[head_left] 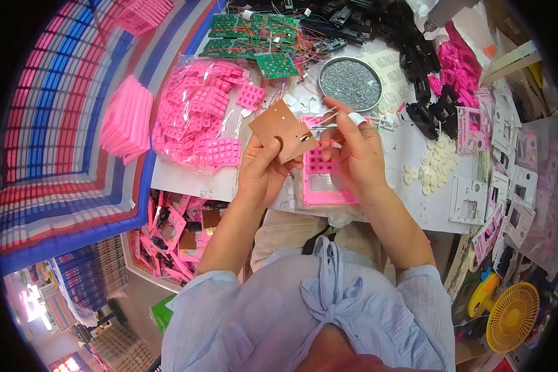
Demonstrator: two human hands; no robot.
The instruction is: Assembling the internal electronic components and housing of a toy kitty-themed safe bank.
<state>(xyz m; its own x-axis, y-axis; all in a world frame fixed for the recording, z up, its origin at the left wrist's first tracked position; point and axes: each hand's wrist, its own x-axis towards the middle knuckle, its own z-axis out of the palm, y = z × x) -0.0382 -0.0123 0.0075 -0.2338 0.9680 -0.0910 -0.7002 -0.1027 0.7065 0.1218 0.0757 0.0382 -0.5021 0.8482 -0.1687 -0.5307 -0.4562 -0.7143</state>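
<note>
My left hand (261, 167) grips a brown circuit board (280, 127) by its lower edge, thumb on its face. A small dark and metallic part sits near the board's right corner. My right hand (355, 146) is closed on thin metal tweezers (328, 118), whose tips point toward the board. A white band (356, 119) wraps one of its fingers. Below both hands a pink plastic housing (332, 197) lies on the table, with a pink button pad (317, 162) in its upper part and a rectangular window below. My right hand hides part of it.
A bag of pink button pads (195, 118) lies left, beside stacked pink parts (127, 121). Green circuit boards (278, 66) with wires and a round tray (323, 73) of small screws stand behind. White discs (439, 162), black parts (418, 59) and a yellow fan (511, 316) are right.
</note>
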